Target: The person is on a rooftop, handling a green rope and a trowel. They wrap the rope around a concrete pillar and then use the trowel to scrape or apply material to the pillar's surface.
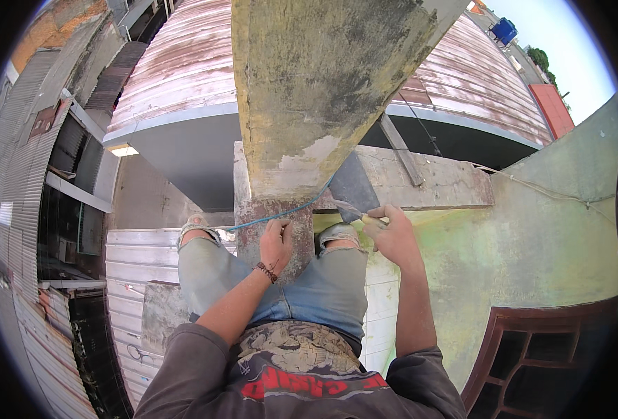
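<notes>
I sit astride a weathered concrete beam (298, 269), facing a stained concrete pillar (309, 91). My right hand (395, 236) grips the pale handle of a putty knife (349, 207), its blade pointing left toward the pillar's foot. Close beside the blade is a dark grey flat panel (354, 183). My left hand (275, 246), with a bracelet at the wrist, is over the beam, its fingers curled in; whatever they may hold is hidden. A blue cord (281, 215) runs across the beam just beyond that hand.
Rusty corrugated roofs (176, 63) lie beyond the pillar. A concrete ledge (449, 183) with a loose wooden strip (401, 150) extends right. At right stand a greenish wall (532, 237) and a brown window frame (494, 342). Below left is a metal sheet roof (124, 307).
</notes>
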`<state>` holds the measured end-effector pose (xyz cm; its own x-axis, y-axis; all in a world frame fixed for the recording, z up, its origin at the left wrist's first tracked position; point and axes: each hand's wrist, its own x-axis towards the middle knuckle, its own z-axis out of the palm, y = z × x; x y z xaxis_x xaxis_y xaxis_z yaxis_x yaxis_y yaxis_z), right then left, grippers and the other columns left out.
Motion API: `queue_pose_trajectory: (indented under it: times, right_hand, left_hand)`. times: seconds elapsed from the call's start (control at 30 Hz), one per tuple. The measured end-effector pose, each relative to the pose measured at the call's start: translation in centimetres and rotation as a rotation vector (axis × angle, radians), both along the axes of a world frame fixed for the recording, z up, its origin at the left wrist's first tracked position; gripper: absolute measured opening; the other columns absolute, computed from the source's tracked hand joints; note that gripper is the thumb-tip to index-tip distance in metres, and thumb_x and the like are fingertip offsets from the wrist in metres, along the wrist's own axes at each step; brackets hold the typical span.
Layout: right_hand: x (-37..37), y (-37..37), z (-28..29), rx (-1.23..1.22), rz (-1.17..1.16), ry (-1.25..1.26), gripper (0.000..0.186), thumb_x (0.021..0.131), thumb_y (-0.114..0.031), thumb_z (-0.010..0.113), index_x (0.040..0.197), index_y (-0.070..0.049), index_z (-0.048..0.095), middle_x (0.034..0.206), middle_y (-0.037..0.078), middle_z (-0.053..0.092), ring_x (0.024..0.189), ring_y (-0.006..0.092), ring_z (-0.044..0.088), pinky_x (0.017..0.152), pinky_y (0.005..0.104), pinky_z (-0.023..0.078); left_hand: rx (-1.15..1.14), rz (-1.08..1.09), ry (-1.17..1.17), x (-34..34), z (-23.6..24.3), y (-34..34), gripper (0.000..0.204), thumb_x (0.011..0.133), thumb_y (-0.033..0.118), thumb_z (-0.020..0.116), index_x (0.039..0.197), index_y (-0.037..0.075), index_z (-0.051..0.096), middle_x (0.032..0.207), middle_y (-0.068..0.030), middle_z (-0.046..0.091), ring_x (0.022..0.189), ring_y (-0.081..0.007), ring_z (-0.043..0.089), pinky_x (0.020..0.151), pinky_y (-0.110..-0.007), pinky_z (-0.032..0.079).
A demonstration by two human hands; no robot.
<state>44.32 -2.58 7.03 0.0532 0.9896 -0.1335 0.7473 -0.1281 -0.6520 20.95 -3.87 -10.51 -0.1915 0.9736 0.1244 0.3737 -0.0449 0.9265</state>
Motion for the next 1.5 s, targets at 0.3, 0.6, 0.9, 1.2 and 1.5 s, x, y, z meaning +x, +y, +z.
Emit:
queue_pose_trajectory:
  times: [0.3, 0.6, 0.9, 1.2, 1.5]
  right_hand:
    - [0.8, -2.5, -4.3, 0.320, -0.508, 0.756, 0.032, 0.080, -0.010, 0.077, 0.105, 0.003, 0.061, 0.091, 0.005, 0.062, 0.070, 0.0110, 0.060, 0.054, 0.0258, 0.048]
    - [2.6, -1.7, 0.2, 0.844, -0.642, 0.882, 0.024, 0.086, -0.017, 0.077, 0.091, -0.004, 0.057, 0.077, 0.001, 0.055, 0.066, 0.0103, 0.053, 0.061, 0.0245, 0.044]
    - [-1.0, 1.6, 7.8, 0.751, 0.214, 1.191, 0.060, 0.098, -0.056, 0.046, 0.078, -0.001, 0.055, 0.058, 0.007, 0.050, 0.049, 0.0146, 0.048, 0.046, 0.0273, 0.035]
    - [-4.0, 5.0, 13.5, 0.676, 0.548, 1.211, 0.051, 0.097, -0.044, 0.027, 0.066, -0.009, 0.047, 0.055, 0.006, 0.043, 0.049, 0.0165, 0.036, 0.049, 0.0319, 0.030]
    - [-6.8, 7.4, 11.2, 0.851, 0.498, 1.030, 0.050, 0.096, -0.047, 0.027, 0.070, -0.009, 0.049, 0.060, 0.007, 0.047, 0.052, 0.0160, 0.037, 0.051, 0.0326, 0.030]
  left_hand:
    - [0.061, 0.258, 0.170, -6.1, 4.7, 1.1, 0.037, 0.083, 0.023, 0.072, 0.062, 0.000, 0.051, 0.050, -0.0167, 0.048, 0.042, -0.0297, 0.047, 0.047, -0.038, 0.039]
    - [-0.303, 0.123, 0.062, -2.3, 2.1, -0.6, 0.026, 0.075, 0.021, 0.066, 0.083, -0.002, 0.057, 0.077, -0.0210, 0.061, 0.071, -0.0289, 0.060, 0.066, -0.041, 0.046]
    - [-0.499, -0.353, 0.672, 0.5, -3.8, -1.7, 0.124, 0.069, 0.069, 0.069, 0.147, -0.011, 0.015, 0.157, -0.0325, 0.002, 0.147, -0.0460, -0.003, 0.116, -0.059, -0.002]
    - [-0.722, -0.531, 0.794, 2.3, -1.7, 0.1, 0.145, 0.059, 0.071, 0.076, 0.153, 0.001, -0.009, 0.157, -0.0287, -0.016, 0.144, -0.0440, -0.022, 0.112, -0.063, -0.011]
    - [-0.823, -0.562, 0.747, 2.4, -2.0, 1.0, 0.151, 0.057, 0.069, 0.080, 0.151, 0.001, -0.017, 0.155, -0.0311, -0.020, 0.142, -0.0475, -0.025, 0.111, -0.064, -0.013]
